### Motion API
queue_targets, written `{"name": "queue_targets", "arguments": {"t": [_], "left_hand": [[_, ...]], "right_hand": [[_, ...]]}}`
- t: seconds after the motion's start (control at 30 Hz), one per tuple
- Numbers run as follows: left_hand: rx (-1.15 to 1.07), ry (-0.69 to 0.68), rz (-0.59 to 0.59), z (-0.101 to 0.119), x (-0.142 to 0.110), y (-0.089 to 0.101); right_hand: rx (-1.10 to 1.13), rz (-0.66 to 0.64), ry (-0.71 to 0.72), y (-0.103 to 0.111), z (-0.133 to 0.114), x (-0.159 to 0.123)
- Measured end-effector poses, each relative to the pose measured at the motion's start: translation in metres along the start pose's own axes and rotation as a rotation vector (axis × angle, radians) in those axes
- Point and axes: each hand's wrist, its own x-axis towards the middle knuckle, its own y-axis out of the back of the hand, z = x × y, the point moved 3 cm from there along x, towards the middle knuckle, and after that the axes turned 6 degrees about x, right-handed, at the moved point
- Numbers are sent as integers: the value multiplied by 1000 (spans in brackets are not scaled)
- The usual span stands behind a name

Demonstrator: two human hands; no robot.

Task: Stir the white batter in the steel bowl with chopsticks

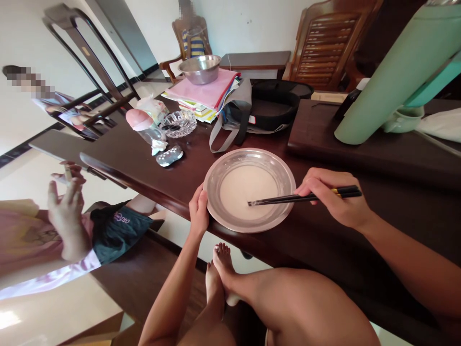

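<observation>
A wide metal bowl (284, 180) stands at the near edge of a dark wooden table, holding a smooth, cream-white liquid (245, 185). My left hand (199, 210) grips the bowl's left rim, fingers curled against its outside. In my right hand (333, 199) is a pair of black chopsticks (277, 198) with gold bands, held nearly level. Their wet tips reach over the bowl's right rim to the surface of the liquid, pressed close together.
Behind the bowl are a grey-black bag (266, 110), stacked books (205, 93) under a second metal bowl (201, 69), a glass ashtray (180, 124) and a dark oval case (169, 156). A tall green flask (392, 72) stands right. Another person's hands (68, 197) are at left.
</observation>
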Motion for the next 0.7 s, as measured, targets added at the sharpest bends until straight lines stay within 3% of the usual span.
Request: {"name": "queue_targets", "arguments": {"t": [0.07,0.23,0.4,0.57,0.7], "left_hand": [[-3,-2,0,-1,0,0],[-9,1,-4,0,0,0],[-8,-5,-1,2,0,0],[-8,-5,-2,2,0,0],[-17,-8,-4,0,0,0]], "right_hand": [[-20,-32,8,-1,0,0],[-50,52,28,2,0,0],[-5,-49,-3,-3,1,-1],[-58,53,25,1,0,0],[-17,-38,15,-2,0,0]]}}
